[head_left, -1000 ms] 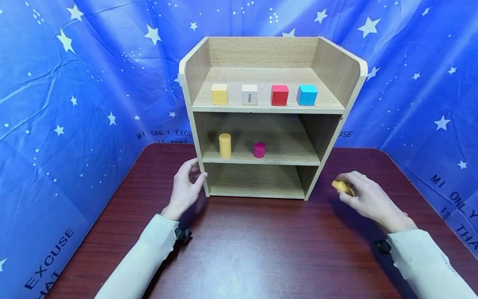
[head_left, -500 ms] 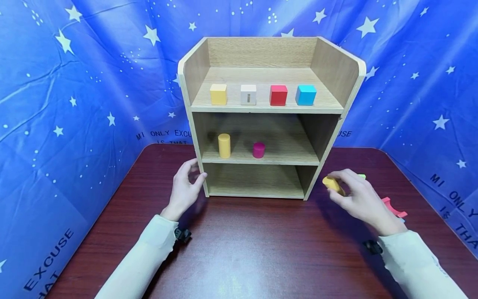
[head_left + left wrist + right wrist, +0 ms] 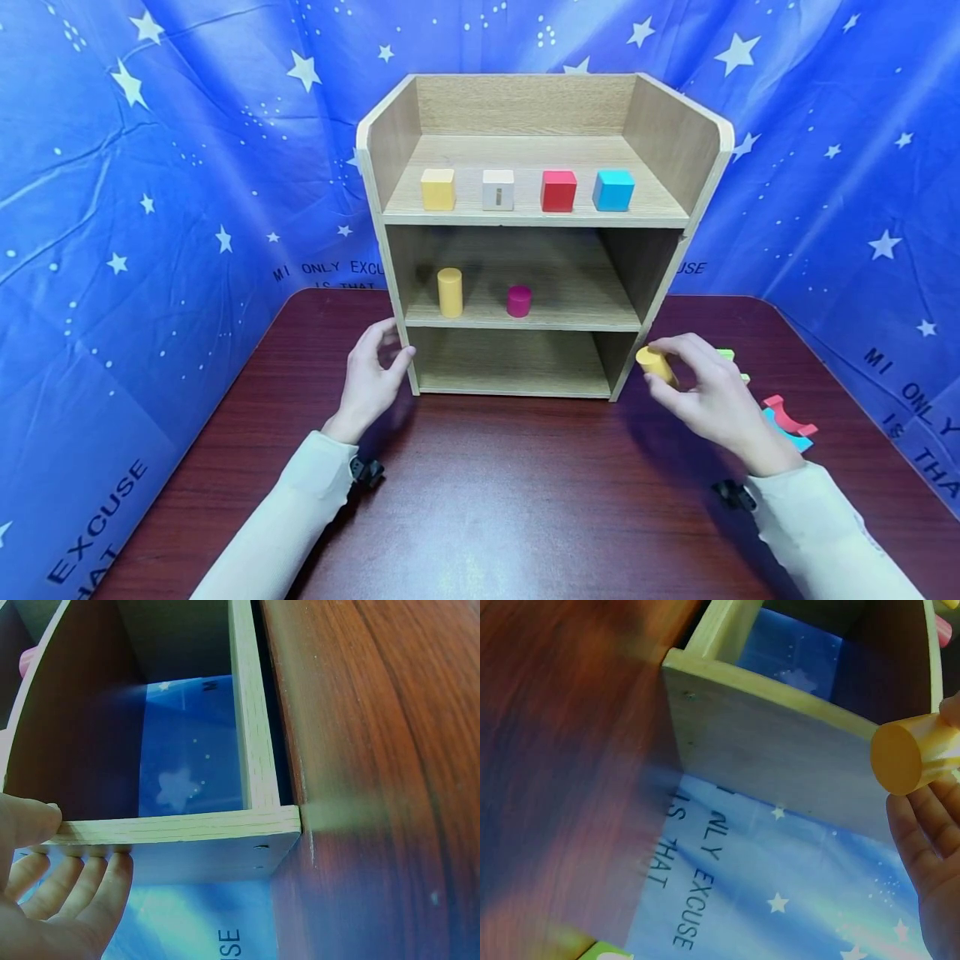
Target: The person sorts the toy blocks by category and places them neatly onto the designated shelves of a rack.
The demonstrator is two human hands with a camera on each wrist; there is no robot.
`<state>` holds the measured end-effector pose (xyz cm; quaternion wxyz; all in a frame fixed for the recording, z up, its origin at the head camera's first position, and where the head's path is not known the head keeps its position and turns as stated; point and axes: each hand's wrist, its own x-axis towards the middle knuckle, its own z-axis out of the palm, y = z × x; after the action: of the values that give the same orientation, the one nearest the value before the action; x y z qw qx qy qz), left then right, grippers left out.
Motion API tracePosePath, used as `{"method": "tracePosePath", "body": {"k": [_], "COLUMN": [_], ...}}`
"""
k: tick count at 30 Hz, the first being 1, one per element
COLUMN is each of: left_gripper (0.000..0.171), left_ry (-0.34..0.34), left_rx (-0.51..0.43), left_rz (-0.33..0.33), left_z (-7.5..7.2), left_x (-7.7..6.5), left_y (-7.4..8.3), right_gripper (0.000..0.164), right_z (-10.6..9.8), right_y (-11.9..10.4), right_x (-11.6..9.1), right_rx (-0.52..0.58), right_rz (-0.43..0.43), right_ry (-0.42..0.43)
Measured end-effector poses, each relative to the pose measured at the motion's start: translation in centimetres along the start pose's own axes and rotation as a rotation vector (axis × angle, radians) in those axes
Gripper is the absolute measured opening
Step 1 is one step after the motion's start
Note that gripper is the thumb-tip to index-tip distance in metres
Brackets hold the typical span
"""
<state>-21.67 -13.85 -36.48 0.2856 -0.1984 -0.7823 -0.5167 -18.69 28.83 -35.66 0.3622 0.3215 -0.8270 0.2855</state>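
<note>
Yellow is the cylinder [image 3: 654,365] which the right grip [image 3: 697,383] holds between thumb and fingers. It is tilted in the air, near the right wall of the shelf [image 3: 570,258]; whether it touches this wall, I cannot tell. The left grip [image 3: 373,379] holds the left wall of the shelf, the thumb at the front edge and the fingers on the outer face. On the middle board, a second cylinder [image 3: 450,292], also yellow, stands upright, and to its right a short magenta piece [image 3: 519,301]. The top board carries one row, left to right: yellow cube [image 3: 438,192], white cube [image 3: 498,192], red cube [image 3: 558,192], blue cube [image 3: 613,192]. On the surface [image 3: 480,500], to the right, lie a red arch [image 3: 786,417], a blue arch [image 3: 793,437] and a green piece [image 3: 726,354], partly hidden.
</note>
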Motion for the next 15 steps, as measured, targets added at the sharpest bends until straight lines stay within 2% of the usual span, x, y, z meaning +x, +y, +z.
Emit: {"method": "tracePosePath", "body": {"k": [11, 15], "left_gripper": [0.039, 0.039], "left_ry": [-0.003, -0.001], "left_rx": [0.001, 0.001], "left_rz": [0.012, 0.006], "left_z": [0.0, 0.0], "left_x": [0.0, 0.0], "left_y": [-0.1, -0.1], "right_gripper": [0.040, 0.035], "right_z": [1.1, 1.1], "right_y": [-1.1, -2.8], "right_x": [1.0, 2.3], "right_rx": [0.056, 0.082], "right_rz": [-0.012, -0.044], "right_ry": [0.063, 0.104]}}
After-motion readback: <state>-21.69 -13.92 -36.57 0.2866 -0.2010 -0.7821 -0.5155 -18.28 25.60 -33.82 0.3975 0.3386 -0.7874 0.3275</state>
